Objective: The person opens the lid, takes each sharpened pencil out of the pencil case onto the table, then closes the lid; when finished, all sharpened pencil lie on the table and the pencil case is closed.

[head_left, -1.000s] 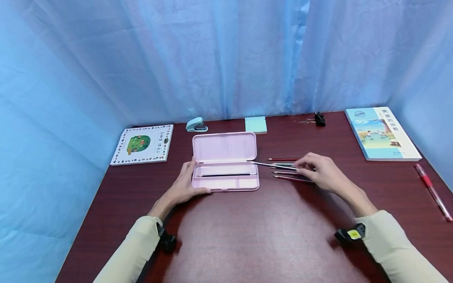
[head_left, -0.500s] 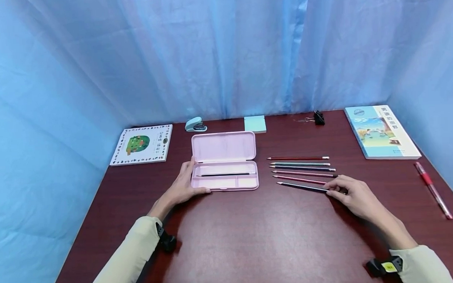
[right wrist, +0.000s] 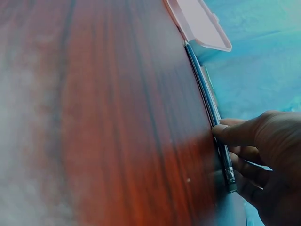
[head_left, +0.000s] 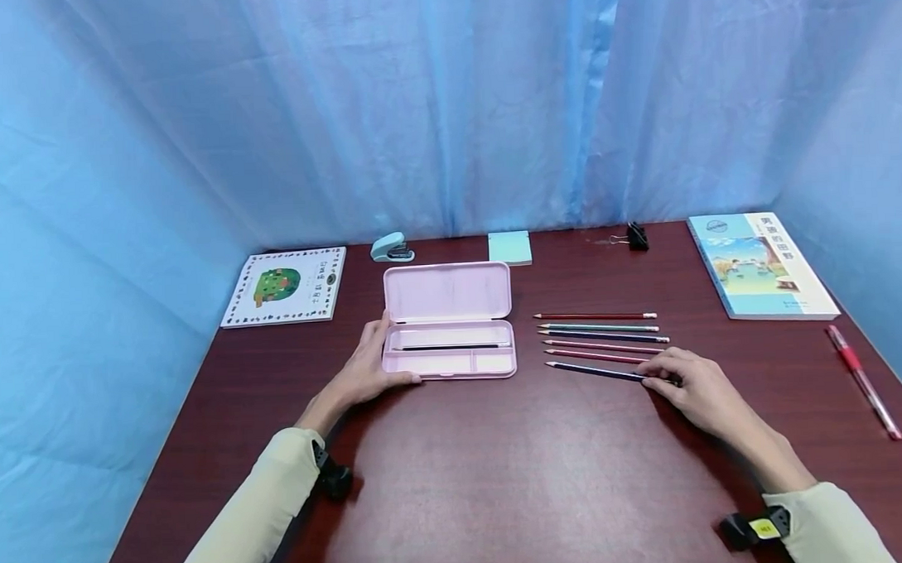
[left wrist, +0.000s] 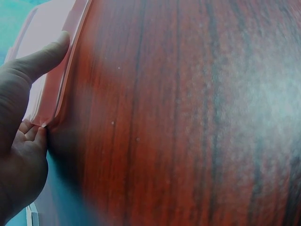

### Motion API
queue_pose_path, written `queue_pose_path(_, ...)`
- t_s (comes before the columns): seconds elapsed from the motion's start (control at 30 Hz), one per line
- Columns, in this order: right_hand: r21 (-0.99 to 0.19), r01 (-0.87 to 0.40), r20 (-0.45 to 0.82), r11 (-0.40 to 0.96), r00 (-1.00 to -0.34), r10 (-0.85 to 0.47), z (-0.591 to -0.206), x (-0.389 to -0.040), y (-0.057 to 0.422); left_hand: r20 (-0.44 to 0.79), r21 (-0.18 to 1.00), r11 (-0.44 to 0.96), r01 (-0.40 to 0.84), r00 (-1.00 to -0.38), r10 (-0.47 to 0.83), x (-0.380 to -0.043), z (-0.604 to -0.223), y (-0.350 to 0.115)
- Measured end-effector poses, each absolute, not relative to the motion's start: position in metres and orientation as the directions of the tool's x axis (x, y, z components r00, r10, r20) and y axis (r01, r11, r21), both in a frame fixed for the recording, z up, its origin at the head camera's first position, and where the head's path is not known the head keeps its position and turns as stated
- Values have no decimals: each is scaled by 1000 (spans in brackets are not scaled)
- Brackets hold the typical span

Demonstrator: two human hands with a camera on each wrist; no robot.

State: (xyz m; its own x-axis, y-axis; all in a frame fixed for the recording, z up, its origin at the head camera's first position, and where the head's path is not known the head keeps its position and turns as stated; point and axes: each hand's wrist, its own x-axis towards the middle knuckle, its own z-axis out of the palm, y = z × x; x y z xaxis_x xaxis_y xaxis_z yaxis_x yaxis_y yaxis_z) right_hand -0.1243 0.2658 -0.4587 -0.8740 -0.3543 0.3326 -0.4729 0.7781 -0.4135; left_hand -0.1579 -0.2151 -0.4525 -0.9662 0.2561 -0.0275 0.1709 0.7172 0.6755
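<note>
My right grip (head_left: 692, 389) is pinching the dark pencil (head_left: 596, 370); five pencils (head_left: 602, 337) lie just beyond, toward the table's (head_left: 503, 478) far edge. My left grip (head_left: 363, 370) has the open case's (head_left: 447, 291) left end, black pencil (head_left: 453, 347) inside.

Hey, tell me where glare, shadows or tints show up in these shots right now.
Head view: soft sheen on the table, dark shadows below the left hand and the right hand; left wrist view: pale glare towards the right edge, dark shadow beside the pink pencil case; right wrist view: whitish haze at lower left, the curtain tinted teal.
</note>
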Motion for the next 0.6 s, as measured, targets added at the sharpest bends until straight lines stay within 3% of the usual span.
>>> queue_pose_path(0.27,-440,-495,332,749,-865,-377,-441,-138,239,-24,671,721,173,-967,255,-159,-453,-216)
queue_pose_path(0.6,-562,-594,290,576,-793,-535,-431,-180,141,-45,655,738,161,-967,251,-158,-454,-215)
